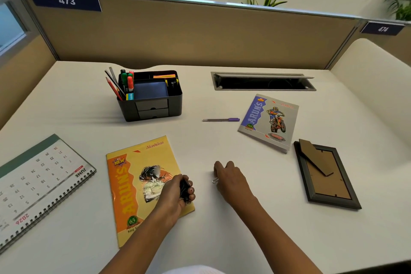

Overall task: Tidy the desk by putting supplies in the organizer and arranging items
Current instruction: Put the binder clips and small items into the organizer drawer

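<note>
The white desk (77,109) sits in a cubicle with signs 473 (66,0) and 474 (382,29). The left hand (175,193) grips black clips (184,187) over the yellow notebook (133,184) marked "ARUN'S". The right hand (231,180) pinches a small clip (214,180) on the desk. The organizer (153,107) stands behind.

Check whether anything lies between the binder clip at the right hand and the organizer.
Nothing visible does. Bare desk runs from the binder clip at the right hand to the organizer. The purple pen lies right of that path, the yellow notebook left.
</note>
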`<state>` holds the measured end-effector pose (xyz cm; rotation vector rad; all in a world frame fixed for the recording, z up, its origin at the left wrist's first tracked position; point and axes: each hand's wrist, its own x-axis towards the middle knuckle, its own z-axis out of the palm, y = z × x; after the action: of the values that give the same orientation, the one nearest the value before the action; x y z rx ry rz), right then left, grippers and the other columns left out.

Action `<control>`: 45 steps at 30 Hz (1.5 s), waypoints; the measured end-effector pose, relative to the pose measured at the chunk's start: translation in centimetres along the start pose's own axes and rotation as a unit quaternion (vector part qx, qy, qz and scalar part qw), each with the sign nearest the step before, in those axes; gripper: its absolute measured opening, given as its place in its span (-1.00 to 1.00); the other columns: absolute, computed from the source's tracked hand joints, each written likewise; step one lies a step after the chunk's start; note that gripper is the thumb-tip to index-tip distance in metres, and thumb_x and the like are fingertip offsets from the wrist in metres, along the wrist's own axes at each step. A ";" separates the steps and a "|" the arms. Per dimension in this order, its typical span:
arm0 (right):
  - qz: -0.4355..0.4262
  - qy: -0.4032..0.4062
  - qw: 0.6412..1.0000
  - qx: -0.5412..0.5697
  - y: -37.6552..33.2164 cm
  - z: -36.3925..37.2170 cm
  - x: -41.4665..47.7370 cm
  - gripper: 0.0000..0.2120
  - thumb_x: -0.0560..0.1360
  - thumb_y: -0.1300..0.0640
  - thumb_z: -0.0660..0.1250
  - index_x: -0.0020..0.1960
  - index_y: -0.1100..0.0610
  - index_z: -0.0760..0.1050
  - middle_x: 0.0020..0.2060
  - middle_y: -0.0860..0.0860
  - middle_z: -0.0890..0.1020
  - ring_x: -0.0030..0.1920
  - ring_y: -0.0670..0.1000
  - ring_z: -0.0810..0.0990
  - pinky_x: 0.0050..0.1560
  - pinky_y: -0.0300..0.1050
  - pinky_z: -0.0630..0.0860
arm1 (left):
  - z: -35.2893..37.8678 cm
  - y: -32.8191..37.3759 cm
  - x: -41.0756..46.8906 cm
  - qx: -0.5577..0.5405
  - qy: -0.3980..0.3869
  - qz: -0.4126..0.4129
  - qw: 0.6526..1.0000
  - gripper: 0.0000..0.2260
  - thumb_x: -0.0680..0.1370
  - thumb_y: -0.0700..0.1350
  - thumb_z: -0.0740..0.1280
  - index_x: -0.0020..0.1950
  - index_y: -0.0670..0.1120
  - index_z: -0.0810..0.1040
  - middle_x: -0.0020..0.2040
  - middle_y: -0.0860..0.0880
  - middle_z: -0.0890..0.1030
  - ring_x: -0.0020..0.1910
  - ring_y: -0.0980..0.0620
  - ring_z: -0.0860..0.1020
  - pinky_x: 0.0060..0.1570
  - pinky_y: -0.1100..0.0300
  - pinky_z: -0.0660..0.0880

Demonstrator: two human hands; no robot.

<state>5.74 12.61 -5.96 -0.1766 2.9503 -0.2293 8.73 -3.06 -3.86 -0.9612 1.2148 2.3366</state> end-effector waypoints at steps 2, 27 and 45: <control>-0.004 -0.009 1.000 0.008 0.0 -0.1 -0.1 -0.74 0.41 0.32 0.20 0.09 0.19 0.33 -0.12 0.12 0.35 -0.22 0.13 0.31 -0.35 -0.10 0.22 | 0.0 -0.1 -0.1 -0.005 0.002 -0.001 1.000 -0.76 0.59 -0.22 0.10 -0.27 -0.14 0.38 -0.49 -0.04 0.42 -0.61 0.06 0.36 -0.59 0.34 0.31; -0.276 0.186 0.940 0.076 -5.4 -0.5 -3.8 -0.72 0.26 0.34 0.29 -0.05 0.15 0.46 -0.19 0.03 0.52 -0.19 0.05 0.45 -0.24 -0.05 0.48 | 0.2 0.1 -2.0 0.074 -0.012 -0.023 0.997 -0.80 0.57 -0.12 0.18 -0.18 -0.14 0.51 -0.28 -0.13 0.53 -0.28 -0.04 0.52 -0.35 0.13 0.47; 0.294 -0.074 0.393 0.868 -8.3 -2.0 -2.7 -0.75 0.59 0.16 0.12 -0.20 0.20 0.45 -0.36 0.06 0.50 -0.32 -0.01 0.54 -0.23 -0.21 0.50 | 2.3 -2.3 -0.8 0.267 0.072 0.405 0.872 -0.80 0.61 -0.13 0.13 -0.15 -0.02 0.49 -0.20 -0.03 0.56 -0.19 -0.02 0.56 -0.19 -0.02 0.54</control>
<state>8.87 5.09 -2.26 0.9565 0.9425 -2.4275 9.59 0.16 -3.69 -0.4647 2.5343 2.2098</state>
